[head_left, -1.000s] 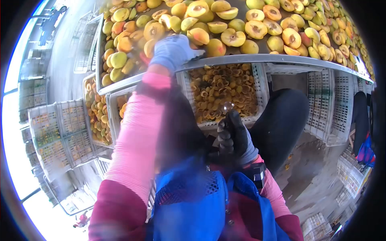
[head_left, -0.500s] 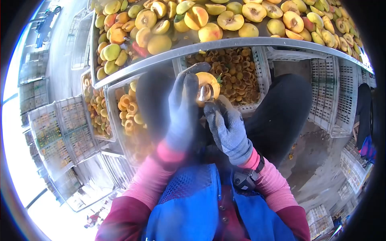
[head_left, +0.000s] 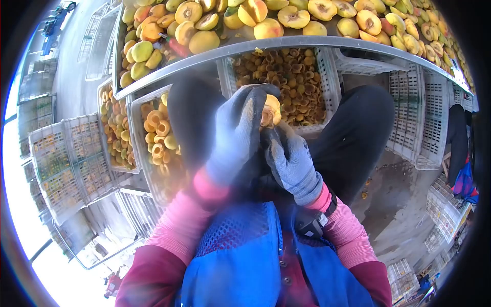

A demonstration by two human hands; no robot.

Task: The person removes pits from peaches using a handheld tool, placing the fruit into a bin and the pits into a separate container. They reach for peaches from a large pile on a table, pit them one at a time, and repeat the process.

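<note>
My left hand [head_left: 236,134], in a grey-blue glove with dark fingertips, is closed around a halved yellow peach [head_left: 271,111]. The cut face shows a brownish centre, and the gloved fingers cover its left side. Just below the fruit, my right hand [head_left: 295,165] is closed, fingers curled and the tips against the peach's lower edge. It grips a small pitting tool, whose curved metal blade shows at the fruit's centre in the earlier view; the fingers hide most of it now. Both hands are above my lap, in front of the table's metal edge [head_left: 245,48].
Halved and whole peaches [head_left: 294,17] cover the table, where a red-handled tool [head_left: 178,48] also lies. Beneath stands a crate [head_left: 331,84] of small brownish fruit pieces. Crates of peaches [head_left: 159,134] stand at left, stacked crates [head_left: 422,115] at right. My knees flank the middle crate.
My left hand has turned over the peach, covering more of it. The curved metal blade is no longer visible. The whole view has shifted slightly.
</note>
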